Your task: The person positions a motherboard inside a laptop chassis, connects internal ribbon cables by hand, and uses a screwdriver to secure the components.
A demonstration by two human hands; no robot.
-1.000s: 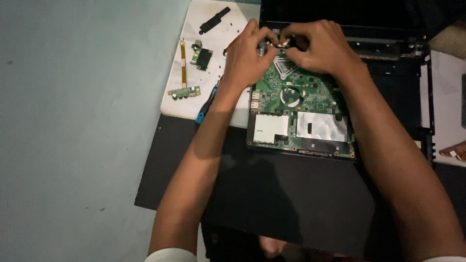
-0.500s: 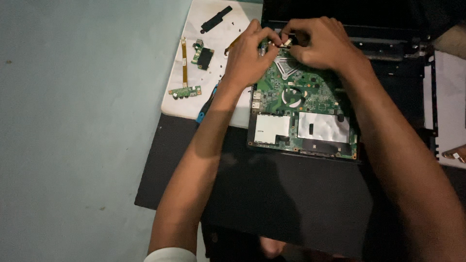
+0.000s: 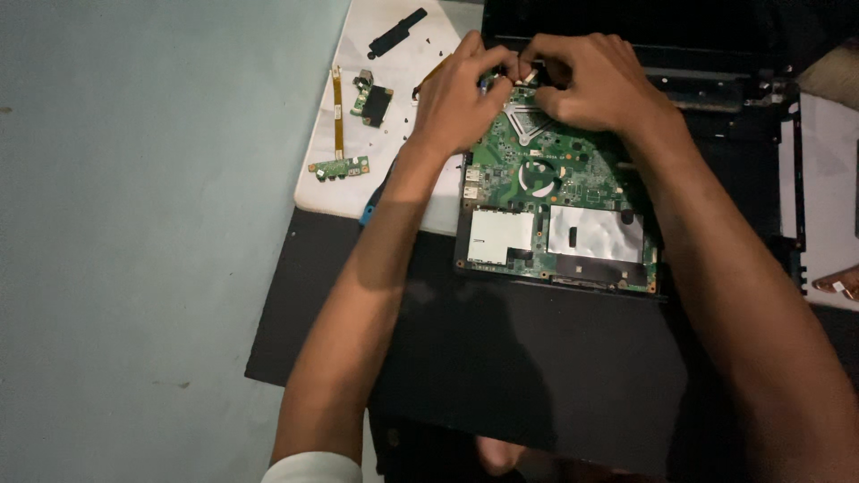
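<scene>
Both hands met at the far edge of the green circuit board (image 3: 555,192), which lay inside the opened black laptop shell (image 3: 734,161) on a dark mat (image 3: 537,358). The left hand (image 3: 456,103) had its fingers (image 3: 495,64) pinched together on a small pale connector piece (image 3: 528,77) at the board's top edge, and the right hand (image 3: 595,85) curled in from the other side, its fingertips closed on the same spot; what exactly sat between them was too small to tell. Work of this kind seemed to call for a light, straight pull, with one hand steadying the board and the other easing the part, never twisting it. Off to the left, on a white sheet (image 3: 322,192), lay a small green daughter board (image 3: 340,167), an orange ribbon cable (image 3: 337,112), a little dark module (image 3: 372,100) and a black plastic strip (image 3: 398,31), well apart from the hands and best kept that way so nothing was swept off
</scene>
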